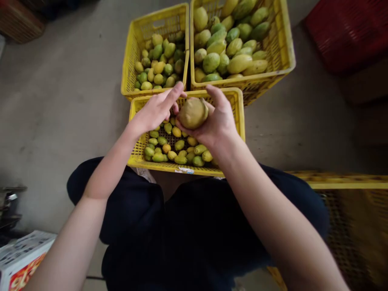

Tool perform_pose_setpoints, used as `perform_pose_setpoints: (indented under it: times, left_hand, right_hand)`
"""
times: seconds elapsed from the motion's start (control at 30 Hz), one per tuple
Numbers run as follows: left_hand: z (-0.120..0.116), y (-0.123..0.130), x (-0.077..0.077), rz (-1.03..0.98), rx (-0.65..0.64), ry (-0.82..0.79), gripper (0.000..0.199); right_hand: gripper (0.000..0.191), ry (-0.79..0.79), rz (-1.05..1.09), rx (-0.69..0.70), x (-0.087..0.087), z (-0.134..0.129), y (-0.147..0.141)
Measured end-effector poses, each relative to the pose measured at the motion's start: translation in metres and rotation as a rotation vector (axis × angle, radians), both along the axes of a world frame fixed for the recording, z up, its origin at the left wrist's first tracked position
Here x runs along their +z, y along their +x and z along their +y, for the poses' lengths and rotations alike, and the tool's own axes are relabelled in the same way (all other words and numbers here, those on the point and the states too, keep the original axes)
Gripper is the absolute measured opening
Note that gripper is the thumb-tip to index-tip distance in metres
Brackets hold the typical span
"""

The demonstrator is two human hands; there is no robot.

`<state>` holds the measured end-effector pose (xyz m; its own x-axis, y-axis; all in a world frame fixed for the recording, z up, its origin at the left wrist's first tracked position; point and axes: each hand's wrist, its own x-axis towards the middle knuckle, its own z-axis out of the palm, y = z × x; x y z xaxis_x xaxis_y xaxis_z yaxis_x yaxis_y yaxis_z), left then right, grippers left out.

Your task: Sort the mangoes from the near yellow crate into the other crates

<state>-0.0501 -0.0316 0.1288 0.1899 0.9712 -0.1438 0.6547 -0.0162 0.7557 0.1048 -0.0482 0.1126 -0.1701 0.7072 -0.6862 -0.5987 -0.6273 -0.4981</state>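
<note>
My right hand [220, 121] cradles a large, roundish yellow-green fruit [193, 114], lemon-like with a rough end, its thumb raised clear. Just left of it is my left hand [159, 107], with fingers stretched and partly overlapping and nothing seen in them; whether a fingertip touches the fruit I cannot tell. Both hands are above the near yellow crate [182, 169], where many small green and yellow lemon-like fruits [179, 145] lie over the slotted bottom. The hands and the held fruit hide the crate's far part.
Beyond the near crate, a yellow crate [126, 66] of small round fruits stands at left. Beside it, another yellow crate [242, 81] holds larger, longer fruits. A red crate [348, 36] is at upper right, a yellow crate [348, 182] at lower right, a white box [24, 250] at lower left.
</note>
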Motion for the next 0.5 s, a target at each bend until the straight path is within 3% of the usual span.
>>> perform_pose_setpoints:
  times: [0.07,0.13,0.2,0.27,0.33,0.4,0.5]
  left_hand:
    - [-0.003,-0.008,-0.014,0.006,-0.019,0.036,0.060]
    - [-0.003,-0.022,-0.049,0.080,0.050,0.035,0.054]
    - [-0.005,-0.037,-0.092,0.260,0.084,-0.089,0.041]
    - [-0.012,-0.049,-0.134,0.472,0.104,-0.351,0.026]
    - [-0.022,-0.057,-0.167,0.515,0.118,-0.472,0.021]
    - [-0.031,-0.061,-0.188,0.535,0.149,-0.538,0.023]
    - [-0.039,-0.068,-0.206,0.546,0.204,-0.615,0.029]
  right_hand:
    - [0.024,0.002,0.081,0.020,-0.002,-0.004,-0.004]
    - [0.020,-0.001,0.110,0.011,-0.003,-0.005,-0.005]
    - [0.018,0.004,0.137,-0.015,-0.002,-0.005,-0.002]
    - [0.016,-0.005,0.144,-0.060,0.000,-0.003,0.004]
    - [0.015,-0.024,0.140,-0.095,0.003,-0.001,0.010]
    - [0.015,-0.027,0.143,-0.107,0.004,0.001,0.014]
    - [0.016,-0.014,0.166,-0.091,0.003,0.003,0.017]
